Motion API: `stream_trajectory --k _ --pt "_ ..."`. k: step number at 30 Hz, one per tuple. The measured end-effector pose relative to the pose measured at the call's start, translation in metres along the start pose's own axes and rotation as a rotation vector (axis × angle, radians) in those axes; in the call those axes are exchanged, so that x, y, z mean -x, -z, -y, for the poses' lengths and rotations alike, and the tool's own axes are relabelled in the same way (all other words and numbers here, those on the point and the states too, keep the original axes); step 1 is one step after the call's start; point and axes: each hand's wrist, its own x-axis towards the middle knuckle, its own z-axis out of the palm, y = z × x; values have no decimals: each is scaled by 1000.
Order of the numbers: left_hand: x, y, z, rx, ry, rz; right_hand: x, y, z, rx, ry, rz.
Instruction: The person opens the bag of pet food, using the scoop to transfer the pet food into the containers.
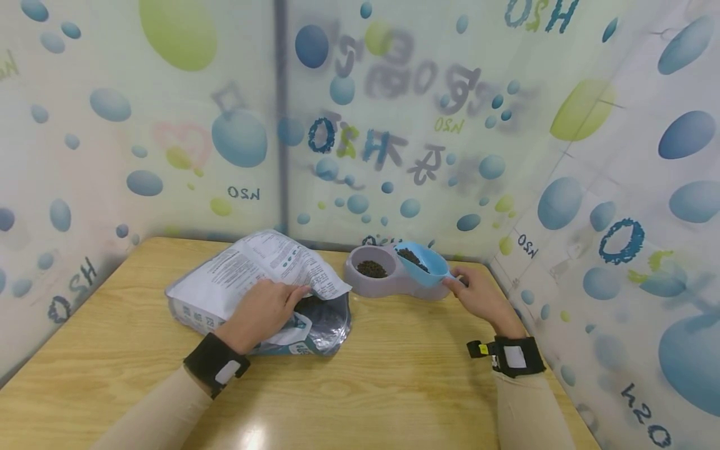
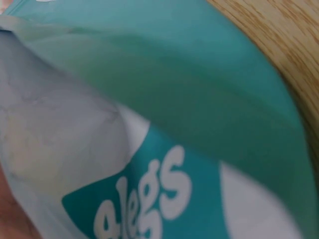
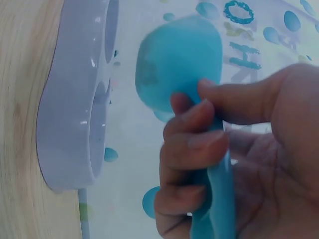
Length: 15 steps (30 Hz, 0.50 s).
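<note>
A blue scoop (image 1: pixel 429 265) holds dark brown kibble (image 1: pixel 413 257). My right hand (image 1: pixel 479 294) grips its handle, and in the right wrist view the fingers curl round the handle (image 3: pixel 222 194). The scoop is tilted above the right side of a grey double bowl (image 1: pixel 368 287). More kibble (image 1: pixel 372 269) lies in the bowl's left compartment; the scoop covers most of the right one. My left hand (image 1: pixel 263 312) holds the mouth edge of a white and teal food bag (image 1: pixel 219 278), which lies on its side. Silver lining (image 1: pixel 332 322) shows at its opening.
A wooden table (image 1: pixel 394 387) carries the bag and the bowl. Behind it hangs a pale curtain-like wall (image 1: pixel 360 94) with printed bubbles, close to the bowl's back. Another printed wall (image 1: pixel 619 281) runs along the table's right edge.
</note>
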Motion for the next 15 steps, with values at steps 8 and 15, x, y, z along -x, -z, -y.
stream_trajectory --k 8,15 --pt "0 1 0 -1 6 3 1 2 -7 34 -104 -88" --pt "0 -1 0 -5 8 6 0 2 -17 102 -203 -81"
